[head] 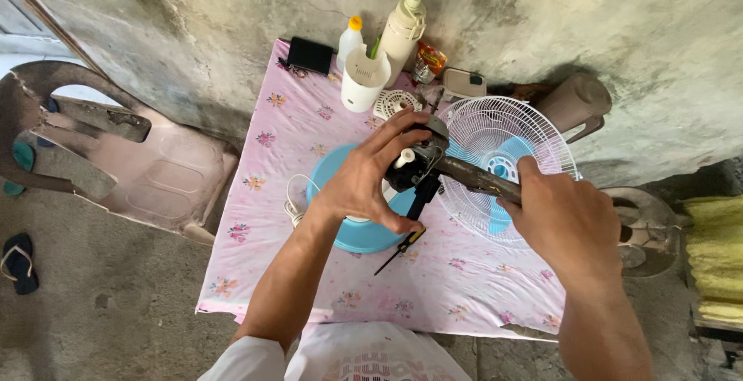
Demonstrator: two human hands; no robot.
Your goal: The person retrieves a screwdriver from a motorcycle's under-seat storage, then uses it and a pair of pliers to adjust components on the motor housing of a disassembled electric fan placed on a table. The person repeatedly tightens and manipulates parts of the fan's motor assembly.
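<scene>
My left hand [364, 184] fingers curl around the fan motor [418, 160] above the blue fan base [348, 238]. My right hand [565, 222] grips a hammer handle [472, 177], head on motor.

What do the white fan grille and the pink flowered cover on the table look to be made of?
The fan grille looks like thin metal wire with a glossy white coating, going by its fine, evenly spaced spokes; plastic is possible. The table cover looks like thin matte printed cloth or soft plastic sheet: it wrinkles and hangs limp over the table edge.
</scene>
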